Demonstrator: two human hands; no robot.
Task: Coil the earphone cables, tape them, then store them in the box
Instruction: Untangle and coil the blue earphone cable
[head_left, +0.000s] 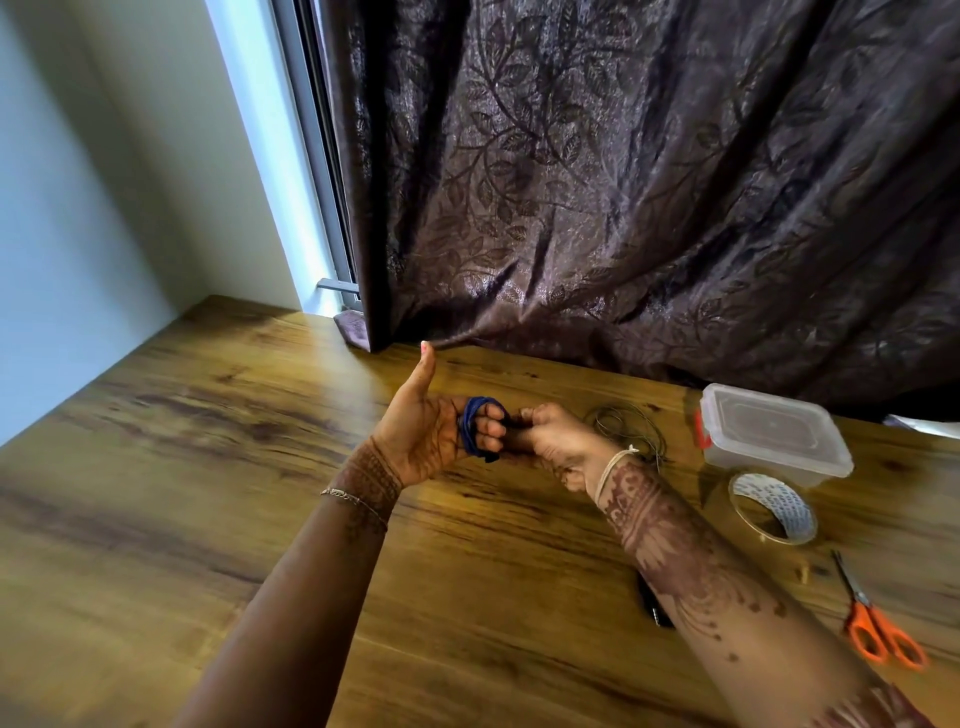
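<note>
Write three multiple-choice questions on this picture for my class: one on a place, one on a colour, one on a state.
1. Where does the tape roll lie?
A. Between box and scissors
B. Inside the box
C. On the curtain

2. What colour is the cable wound round fingers of the left hand?
A. Red
B. Blue
C. White

3. The box's lid is:
A. On
B. Off
C. Leaning on the wall

Answers: 1A, tape lies between them; 2B, blue loops circle the fingers; 3A, lid covers the box.
</note>
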